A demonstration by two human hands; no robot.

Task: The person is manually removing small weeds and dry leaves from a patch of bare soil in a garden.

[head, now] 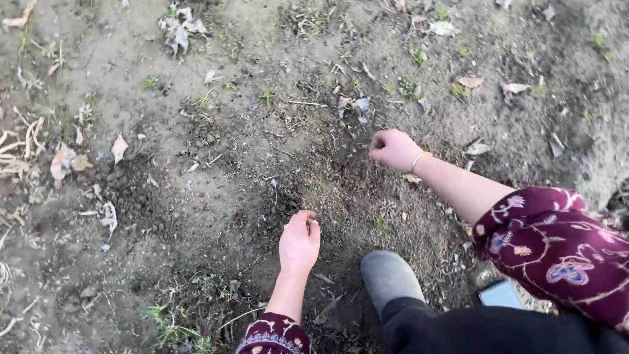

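Looking down at bare garden soil, dark and loosened in the middle, paler and packed toward the edges. Left hand down on the dark patch, fingers curled under against the dirt, probably pinching or scratching at something small in it. Can't tell if anything is actually gripped, tips are tucked out of sight. Right hand farther out, clenched into a loose fist, knuckles up, thumb side touching the soil. Could be closed around a bit of weed or root, but nothing pokes out, so no call there either. Thin gold bangle on that wrist, maroon patterned sleeve pushed up the forearm, likely to keep it clear of the dirt.

Grey shoe planted just behind the left hand, so a crouch or deep bend to get both hands low. Flat pale-blue rectangular thing lying on the ground beside the shoe, half under the sleeve, maybe a phone. Dry leaves and straw scattered left, another leaf clump up top, small green weeds near the bottom edge. No buckets, pots or bags anywhere in view, so nothing holding anything.
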